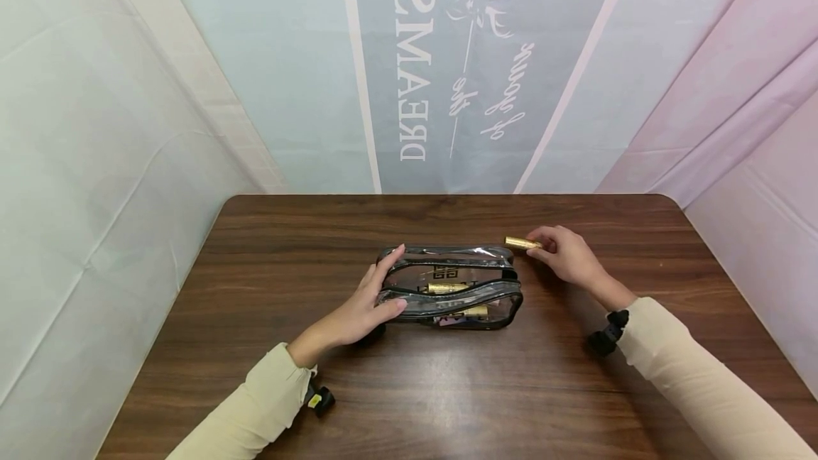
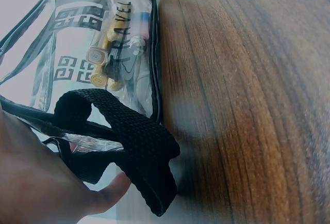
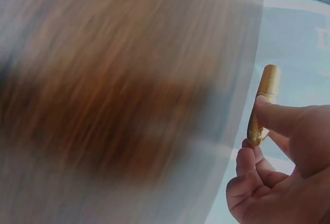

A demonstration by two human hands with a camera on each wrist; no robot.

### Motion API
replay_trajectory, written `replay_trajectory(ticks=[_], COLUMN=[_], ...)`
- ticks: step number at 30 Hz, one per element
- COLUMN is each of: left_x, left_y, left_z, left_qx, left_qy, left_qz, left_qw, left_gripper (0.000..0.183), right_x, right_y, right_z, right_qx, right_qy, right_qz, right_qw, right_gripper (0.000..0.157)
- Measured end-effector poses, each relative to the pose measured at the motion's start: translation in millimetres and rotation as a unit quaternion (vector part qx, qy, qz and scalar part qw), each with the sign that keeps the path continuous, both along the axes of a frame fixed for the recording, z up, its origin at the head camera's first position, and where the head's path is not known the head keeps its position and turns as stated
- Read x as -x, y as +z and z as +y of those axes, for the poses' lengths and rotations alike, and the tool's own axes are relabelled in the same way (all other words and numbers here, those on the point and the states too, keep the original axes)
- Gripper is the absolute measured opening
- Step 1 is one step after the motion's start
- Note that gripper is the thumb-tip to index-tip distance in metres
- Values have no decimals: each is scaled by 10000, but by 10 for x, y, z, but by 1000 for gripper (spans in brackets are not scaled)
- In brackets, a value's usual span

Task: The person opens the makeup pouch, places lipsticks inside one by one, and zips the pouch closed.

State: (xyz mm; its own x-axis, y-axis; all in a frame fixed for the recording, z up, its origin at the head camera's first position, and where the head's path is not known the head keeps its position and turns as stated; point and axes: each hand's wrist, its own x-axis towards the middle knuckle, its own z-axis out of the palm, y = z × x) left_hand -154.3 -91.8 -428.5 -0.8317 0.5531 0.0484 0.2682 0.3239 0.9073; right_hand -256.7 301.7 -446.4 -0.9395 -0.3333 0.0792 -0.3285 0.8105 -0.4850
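Note:
A clear cosmetic bag [image 1: 473,296] with black trim lies on the table, its top open. Through its side, in the left wrist view, show several gold tubes [image 2: 99,75] and other small cosmetics under the word TRAVEL. My left hand [image 1: 359,309] holds the bag's left end, thumb on the near edge and fingers toward the far edge. Below that end a black strap loop [image 2: 139,131] hangs out. Beyond the bag's far right corner, my right hand [image 1: 571,258] pinches a gold lipstick-like tube [image 3: 268,87] between thumb and fingers, its end pointing left toward the bag.
The brown wood-grain table [image 1: 422,403] extends around the bag on all sides. A printed cloth [image 1: 473,91] hangs behind its far edge, with pale cloth [image 1: 96,162] at both sides. Each wrist wears a black camera mount [image 1: 607,333].

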Motion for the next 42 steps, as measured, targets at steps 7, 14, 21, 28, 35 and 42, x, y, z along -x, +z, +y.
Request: replay_trajectory(ticks=[7,14,21,28,35,42], left_x=[-6,-4,0,-3,-2,0], left_y=[-3,-10,-16,-16,-17,-13], left_z=[-4,-3,-6,-5,-4,-1], left_qx=[6,0,-2,-4,-10,2], left_qy=[5,2,27,16,10,-4], left_qz=[36,41,63,25,7,3], left_qw=[10000,10000,10000,10000,10000,10000], left_gripper=[74,74,73,73,73,73], right_x=[-57,-108,-154,-198,-264,-327], right_y=[81,180,276,356,465,598], right_z=[-123,-214,-257,-293,-329,-347], right_qx=[250,352,398,470,577,637], right_qy=[18,87,99,113,120,105], right_qz=[51,211,310,404,404,508], right_qw=[9997,9991,9987,9980,9974,9966], right_gripper=[20,21,21,20,20,22])
